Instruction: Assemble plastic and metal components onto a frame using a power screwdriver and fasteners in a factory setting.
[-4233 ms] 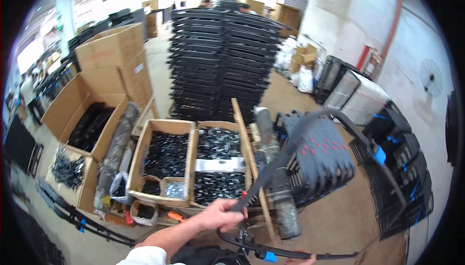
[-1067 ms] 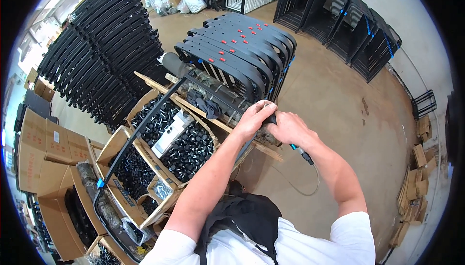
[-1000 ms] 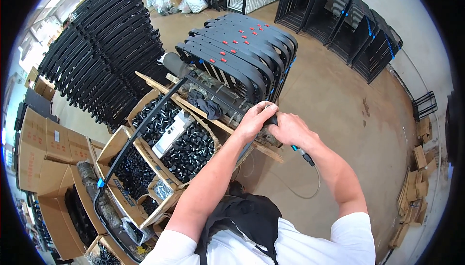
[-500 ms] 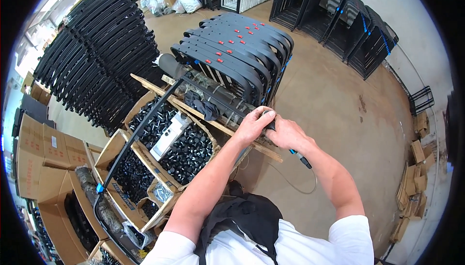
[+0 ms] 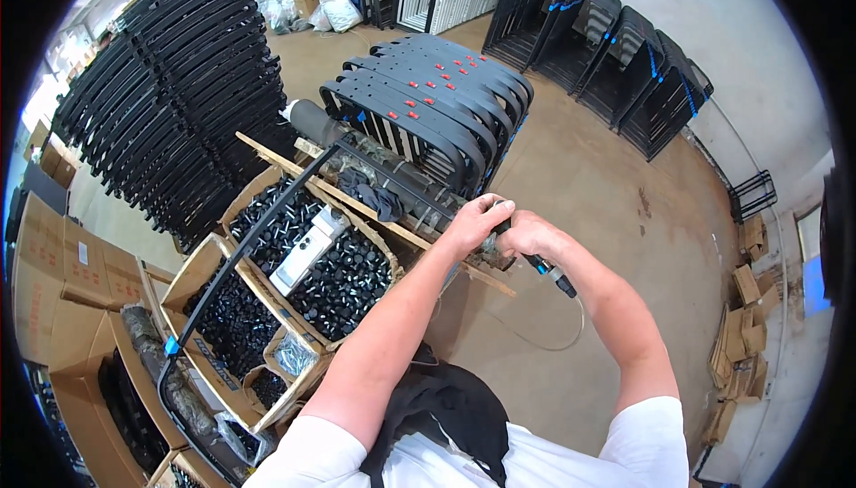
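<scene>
A long black bent tube frame (image 5: pixel 254 236) lies across the boxes, and one leg of it runs to my hands. My left hand (image 5: pixel 477 223) is closed around the end of that leg, thumb on top. Right beside it, my right hand (image 5: pixel 528 235) is closed on a slim black-and-blue air screwdriver (image 5: pixel 548 271), its rear end sticking out below my palm. A thin hose (image 5: pixel 581 326) curves away from the tool. A small dark part shows between the two hands; its shape is mostly covered by fingers. The contact point of tool and tube is hidden.
Open cartons (image 5: pixel 343 278) of black-headed bolts stand left, with a white box (image 5: pixel 309 250) on top. A wooden strip (image 5: pixel 415 236) and wrapped roll (image 5: pixel 312 120) lie beyond. Stacked grey-black frames (image 5: pixel 428 86) stand ahead, more black frames (image 5: pixel 169 95) far left and along the right wall.
My right hand has turned and its fingers have shifted, so more of the screwdriver shows beneath it. My left hand stays at the tube end. The whole view has swung slightly.
</scene>
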Action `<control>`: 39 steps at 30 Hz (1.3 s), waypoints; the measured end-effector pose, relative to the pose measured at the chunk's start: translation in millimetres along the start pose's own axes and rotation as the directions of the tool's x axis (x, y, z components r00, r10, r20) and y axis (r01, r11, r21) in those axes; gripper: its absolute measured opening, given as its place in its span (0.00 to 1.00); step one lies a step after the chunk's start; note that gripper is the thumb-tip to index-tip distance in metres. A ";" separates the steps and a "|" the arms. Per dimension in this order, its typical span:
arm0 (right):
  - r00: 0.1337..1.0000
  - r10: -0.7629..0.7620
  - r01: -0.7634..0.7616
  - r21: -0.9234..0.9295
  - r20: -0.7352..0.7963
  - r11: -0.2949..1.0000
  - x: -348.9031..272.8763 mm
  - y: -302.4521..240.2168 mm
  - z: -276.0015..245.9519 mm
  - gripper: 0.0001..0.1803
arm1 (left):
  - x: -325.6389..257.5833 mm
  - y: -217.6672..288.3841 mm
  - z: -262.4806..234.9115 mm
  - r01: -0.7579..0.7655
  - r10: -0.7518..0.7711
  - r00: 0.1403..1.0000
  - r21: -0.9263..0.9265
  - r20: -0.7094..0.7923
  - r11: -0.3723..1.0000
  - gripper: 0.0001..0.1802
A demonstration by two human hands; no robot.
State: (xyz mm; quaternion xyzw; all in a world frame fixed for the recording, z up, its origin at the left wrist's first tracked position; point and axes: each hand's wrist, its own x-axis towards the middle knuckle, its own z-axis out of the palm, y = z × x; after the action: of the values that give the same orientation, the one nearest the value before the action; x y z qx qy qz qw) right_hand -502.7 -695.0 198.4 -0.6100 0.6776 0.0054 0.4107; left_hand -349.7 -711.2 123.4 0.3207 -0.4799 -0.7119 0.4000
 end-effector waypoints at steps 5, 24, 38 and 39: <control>0.999 0.028 -0.026 0.085 -0.026 0.996 -7.1 -9.8 2.1 0.06 | 5.7 -1.4 1.3 0.002 -0.002 1.000 -0.130 0.007 0.992 0.18; 0.941 -0.322 0.337 -0.337 0.101 0.879 156.4 -290.0 10.1 0.17 | 32.8 125.2 -258.8 -0.295 0.245 0.812 -0.009 -0.530 0.956 0.15; 0.914 -0.371 0.405 -0.382 0.162 0.831 269.0 -366.4 28.4 0.17 | 70.6 142.0 -365.9 -0.225 0.197 0.722 0.044 -0.663 0.973 0.16; 0.914 -0.370 0.406 -0.384 0.166 0.829 271.4 -366.7 28.6 0.17 | 71.1 141.4 -365.3 -0.225 0.195 0.720 0.042 -0.666 0.974 0.16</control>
State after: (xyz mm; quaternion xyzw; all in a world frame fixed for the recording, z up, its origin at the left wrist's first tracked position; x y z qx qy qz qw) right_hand -160.1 -997.4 207.6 -0.8064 0.5050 0.0897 0.2943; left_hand -39.4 -960.5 129.3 0.4886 -0.3239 -0.5103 0.6292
